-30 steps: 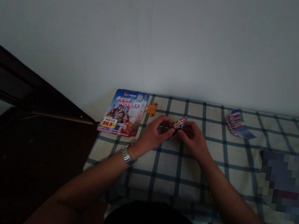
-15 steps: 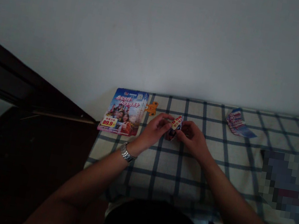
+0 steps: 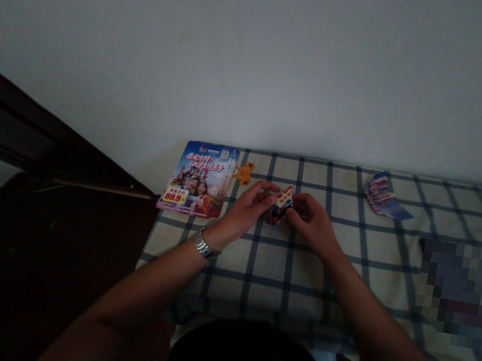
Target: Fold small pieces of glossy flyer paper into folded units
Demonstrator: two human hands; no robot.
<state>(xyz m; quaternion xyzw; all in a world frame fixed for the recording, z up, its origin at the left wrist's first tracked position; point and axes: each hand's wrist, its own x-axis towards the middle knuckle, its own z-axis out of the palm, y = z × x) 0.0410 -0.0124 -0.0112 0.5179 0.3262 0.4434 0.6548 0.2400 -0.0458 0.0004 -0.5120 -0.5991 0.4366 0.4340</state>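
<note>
Both of my hands meet over the checked cloth [image 3: 347, 266] and pinch a small folded piece of printed paper [image 3: 282, 200] between them. My left hand [image 3: 246, 208], with a metal watch at its wrist, grips the paper's left side with thumb and fingertips. From the right, my right hand [image 3: 313, 221] has its fingers closed on the other side. The paper is red, white and dark blue and is held just above the cloth.
A stack of colourful flyers [image 3: 197, 178] lies at the cloth's far left corner, with a small orange figure [image 3: 243, 172] beside it. Another folded printed paper [image 3: 381, 196] lies at the far right. A dark wooden frame [image 3: 45, 135] runs along the left. A blurred patch covers the right.
The folded paper has turned slightly in my fingers and my left fingers have shifted up along it. Both hands stay in the same spot.
</note>
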